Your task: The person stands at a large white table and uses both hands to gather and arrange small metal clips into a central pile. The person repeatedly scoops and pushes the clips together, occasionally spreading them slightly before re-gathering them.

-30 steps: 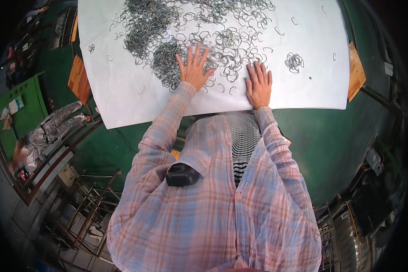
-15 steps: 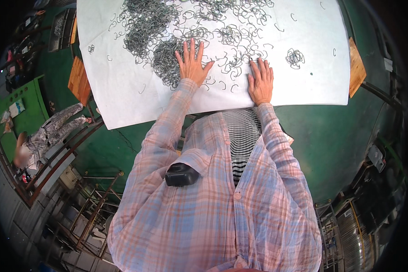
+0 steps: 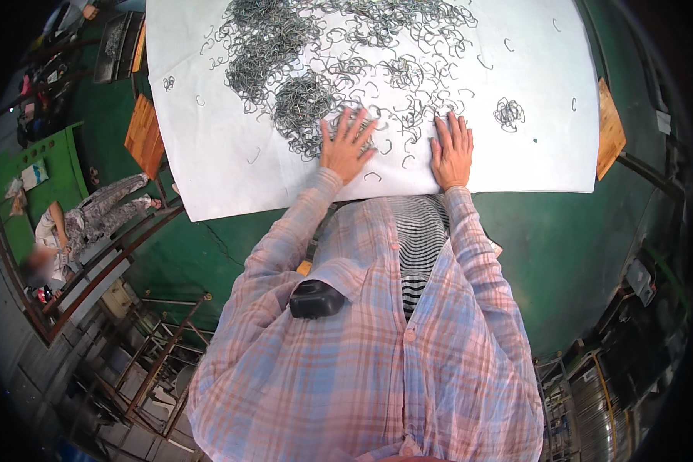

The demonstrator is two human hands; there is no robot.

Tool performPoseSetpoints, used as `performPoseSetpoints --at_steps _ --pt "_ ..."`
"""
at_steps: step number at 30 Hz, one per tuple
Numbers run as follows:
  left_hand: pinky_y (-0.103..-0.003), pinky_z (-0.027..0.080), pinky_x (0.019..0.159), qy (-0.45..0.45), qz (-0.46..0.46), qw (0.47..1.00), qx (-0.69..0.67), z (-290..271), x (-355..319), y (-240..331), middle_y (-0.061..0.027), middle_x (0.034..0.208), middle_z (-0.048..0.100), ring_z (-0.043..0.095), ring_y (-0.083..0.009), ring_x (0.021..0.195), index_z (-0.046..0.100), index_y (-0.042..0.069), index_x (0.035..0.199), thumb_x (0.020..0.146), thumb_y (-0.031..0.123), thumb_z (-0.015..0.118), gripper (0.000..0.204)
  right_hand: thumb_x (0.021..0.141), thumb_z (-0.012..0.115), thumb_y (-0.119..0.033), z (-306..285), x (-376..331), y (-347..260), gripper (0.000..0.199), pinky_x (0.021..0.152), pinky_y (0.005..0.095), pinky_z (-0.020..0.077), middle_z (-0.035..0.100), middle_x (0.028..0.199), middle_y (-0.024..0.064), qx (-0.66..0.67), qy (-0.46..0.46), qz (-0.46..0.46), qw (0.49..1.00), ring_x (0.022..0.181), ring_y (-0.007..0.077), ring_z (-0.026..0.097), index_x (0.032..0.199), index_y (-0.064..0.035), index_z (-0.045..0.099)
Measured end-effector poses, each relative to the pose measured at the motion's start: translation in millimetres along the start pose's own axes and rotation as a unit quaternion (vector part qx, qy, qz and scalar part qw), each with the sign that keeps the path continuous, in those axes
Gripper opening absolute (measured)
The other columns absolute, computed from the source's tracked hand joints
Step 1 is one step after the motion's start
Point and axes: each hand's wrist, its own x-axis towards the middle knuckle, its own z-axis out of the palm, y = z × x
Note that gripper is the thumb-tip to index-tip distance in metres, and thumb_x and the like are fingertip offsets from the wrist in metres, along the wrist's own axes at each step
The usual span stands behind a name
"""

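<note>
Many small bent metal hooks, C-shaped like open rings, lie over a white-covered table [image 3: 531,165]. My left hand [image 3: 348,148] is spread flat, slightly blurred, over a few hooks beside the near right edge of a dense hook pile [image 3: 302,109]. Farther back is a larger heap of hooks [image 3: 266,54]. My right hand [image 3: 453,154] lies flat on the white cover, its fingertips close to scattered hooks [image 3: 412,115]. Neither hand grips anything. To the right sits a small separate cluster of hooks [image 3: 510,114].
Single hooks are strewn near the table's right side, and a tiny dark bit [image 3: 535,140] lies there. Wooden boards [image 3: 145,138] stick out beyond the cover on both sides. At left, another person [image 3: 92,223] is beside a green table [image 3: 42,158]. Metal racks [image 3: 158,362] stand behind me.
My left hand has moved off the dense pile, toward the right and nearer to me. The right hand stays flat in nearly the same place. The whole view has shifted slightly.
</note>
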Motion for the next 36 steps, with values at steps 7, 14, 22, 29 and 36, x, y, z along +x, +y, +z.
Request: performPoseSetpoints --at_steps 7,14,22,29,36 --pt "-0.071 -0.001 0.108 0.107 -0.135 0.984 -0.034 -2.7 6.4 -46.8 -0.0025 0.161 0.011 0.005 -0.0321 0.148 0.026 0.031 0.152 0.094 0.048 0.047 0.063 0.092 0.054 -0.026 0.4 -0.7 0.6 0.046 0.115 0.048 0.0215 0.038 0.149 0.0066 0.0 -0.003 -0.007 1.0 0.14 0.0308 0.029 0.138 -0.0219 0.049" --pt "-0.071 0.0 0.108 0.108 -0.155 0.982 -0.004 5.6 22.0 -23.7 -0.0025 0.161 0.012 0.003 -0.0365 0.147 0.027 0.031 0.151 0.096 0.043 0.047 0.06 0.096 0.048 -0.034 2.6 -1.4 4.7 0.05 0.116 0.0522 0.0154 0.031 0.153 0.0056 -0.033 -0.033 -0.02 0.999 0.144 0.0308 0.022 0.145 -0.0239 0.04" --pt "-0.07 -0.002 0.108 0.068 -0.148 0.987 -0.016 -6.3 18.6 -23.6 -0.0028 0.161 0.012 0.004 -0.0357 0.147 0.028 0.027 0.151 0.096 0.039 0.047 0.06 0.096 0.048 -0.039 -12.7 25.8 6.5 0.053 0.116 0.0554 0.0154 0.028 0.155 0.0009 0.013 -0.091 -0.133 0.987 0.144 0.0267 0.022 0.146 -0.0282 0.036" --pt "-0.067 -0.004 0.11 0.139 -0.266 0.951 -0.071 6.8 -26.3 -36.3 -0.0101 0.16 0.012 0.005 -0.0357 0.147 0.025 0.017 0.152 0.095 0.037 0.048 0.065 0.096 0.047 -0.041 -9.3 148.2 63.3 0.06 0.116 0.0564 0.0102 0.025 0.157 0.0076 -0.047 0.094 0.11 0.988 0.146 0.0326 0.016 0.15 -0.0202 0.03" --pt "-0.054 0.005 0.116 0.186 -0.517 0.831 -0.079 22.8 -52.3 -65.8 -0.0112 0.16 0.012 0.008 -0.0319 0.147 0.02 0.014 0.153 0.099 0.035 0.042 0.062 0.095 0.046 -0.045 12.5 236.0 79.0 0.067 0.116 0.0573 0.0064 0.021 0.157 0.0135 -0.091 0.073 0.157 0.981 0.146 0.0351 0.013 0.15 -0.0116 0.027"
